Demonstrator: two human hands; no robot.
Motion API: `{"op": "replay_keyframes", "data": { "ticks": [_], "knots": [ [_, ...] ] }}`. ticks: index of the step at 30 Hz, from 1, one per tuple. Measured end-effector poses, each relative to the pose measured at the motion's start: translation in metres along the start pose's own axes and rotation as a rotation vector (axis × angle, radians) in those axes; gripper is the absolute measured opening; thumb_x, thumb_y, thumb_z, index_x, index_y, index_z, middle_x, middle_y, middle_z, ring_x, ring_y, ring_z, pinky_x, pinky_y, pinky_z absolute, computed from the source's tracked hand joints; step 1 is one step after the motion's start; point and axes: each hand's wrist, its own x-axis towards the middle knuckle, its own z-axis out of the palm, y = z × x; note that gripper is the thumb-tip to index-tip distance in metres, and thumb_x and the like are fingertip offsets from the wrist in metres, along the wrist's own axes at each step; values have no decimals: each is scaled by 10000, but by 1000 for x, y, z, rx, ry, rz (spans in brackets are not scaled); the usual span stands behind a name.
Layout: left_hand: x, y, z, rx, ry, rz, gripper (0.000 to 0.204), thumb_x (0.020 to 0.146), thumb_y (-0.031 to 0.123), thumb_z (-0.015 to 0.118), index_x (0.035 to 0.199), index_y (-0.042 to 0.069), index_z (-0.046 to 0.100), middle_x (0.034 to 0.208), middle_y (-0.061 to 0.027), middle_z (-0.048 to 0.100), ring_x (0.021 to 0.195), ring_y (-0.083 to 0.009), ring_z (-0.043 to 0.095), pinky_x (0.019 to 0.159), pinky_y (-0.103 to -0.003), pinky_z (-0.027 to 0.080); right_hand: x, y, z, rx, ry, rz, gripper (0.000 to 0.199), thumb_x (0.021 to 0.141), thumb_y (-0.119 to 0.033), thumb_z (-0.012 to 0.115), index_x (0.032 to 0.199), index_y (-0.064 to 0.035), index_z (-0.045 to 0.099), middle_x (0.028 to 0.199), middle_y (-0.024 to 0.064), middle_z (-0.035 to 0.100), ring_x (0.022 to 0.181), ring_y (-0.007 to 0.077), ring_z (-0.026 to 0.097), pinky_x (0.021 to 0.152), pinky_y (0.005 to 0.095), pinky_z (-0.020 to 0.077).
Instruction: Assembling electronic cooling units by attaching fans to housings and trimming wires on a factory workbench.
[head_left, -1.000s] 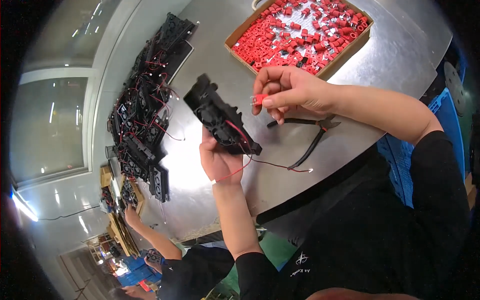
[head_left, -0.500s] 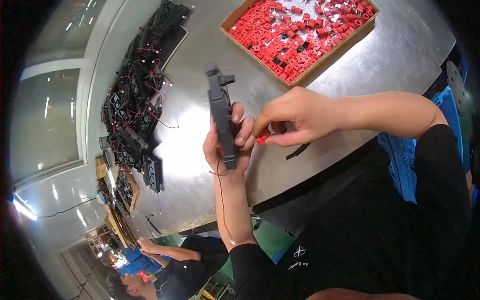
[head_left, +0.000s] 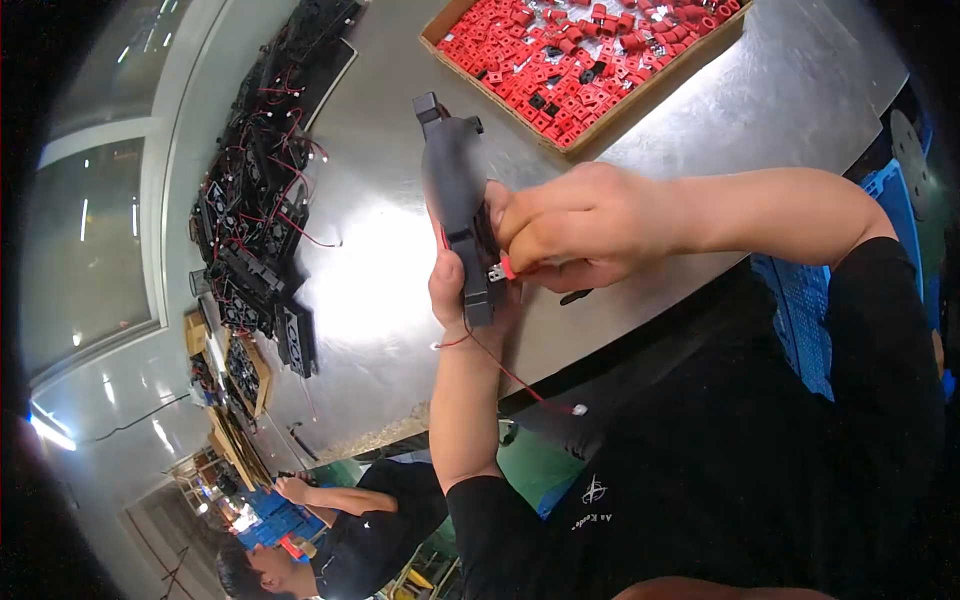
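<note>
In my left hand [head_left: 450, 290] I hold a long black plastic housing [head_left: 455, 185] upright over the metal table, thumb on its near side and the other fingers mostly hidden behind. A thin dark red wire [head_left: 520, 385] with a small white plug hangs from its lower end across my forearm. My right hand [head_left: 590, 225] pinches a small red plastic part [head_left: 508, 267] with metal prongs. The prongs are close against the housing's right side; whether they touch it I cannot tell. A short black object [head_left: 575, 297] on the table is partly covered by my right hand.
A shallow cardboard box [head_left: 655, 85] of red parts and a few black ones stands at the far side. Black housings with red wires [head_left: 250, 240] are heaped along the left, beside the window. Another person [head_left: 375, 515] works at lower left. Blue plastic crates [head_left: 800, 320] stand at right.
My right hand has moved left and brought the red part up to the housing. The housing has turned slightly, and its wire with the white plug has swung to the right.
</note>
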Motion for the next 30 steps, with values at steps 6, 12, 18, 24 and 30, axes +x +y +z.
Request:
{"op": "replay_keyframes", "data": {
  "ticks": [6,12,18,24,30],
  "knots": [
    [2,-5,5,-48,123,-88,987,922,743,601,1681,207,268,1451,-82,528,1283,-240,554,1108,-415,455,-1,4,-2,-107,-18,-47,302,788,-21,819,1046,-58,667,1043,85,682,797,292,702,636,375,570],
    [-1,-8,-13,-110,81,-248,949,940,792,542,1680,259,281,1566,-46,499,1398,-266,522,1173,-486,426,1,-3,-3,-153,-29,18,251,799,-39,814,976,-57,636,874,78,604,705,274,656,564,380,524],
    [1,-2,0,44,99,-263,925,987,767,487,1681,193,274,1577,-80,486,1417,-262,507,1194,-462,404,1,-1,-8,-180,-121,-94,139,871,-62,748,941,-57,628,842,68,577,651,234,614,532,374,493],
    [-4,-2,8,-17,97,-350,981,985,802,445,1690,149,246,1618,-93,448,1410,-253,521,1174,-448,427,2,7,-8,-243,-56,-253,127,891,-93,760,924,-36,651,769,43,525,615,200,587,497,346,442],
    [-8,-8,-25,-509,-17,-514,1023,910,923,383,1484,93,548,1346,-144,671,1228,-321,665,1048,-502,544,5,3,-6,-261,-22,-199,110,903,-92,764,943,-42,675,725,26,503,578,183,560,483,340,409]
  ]
}}
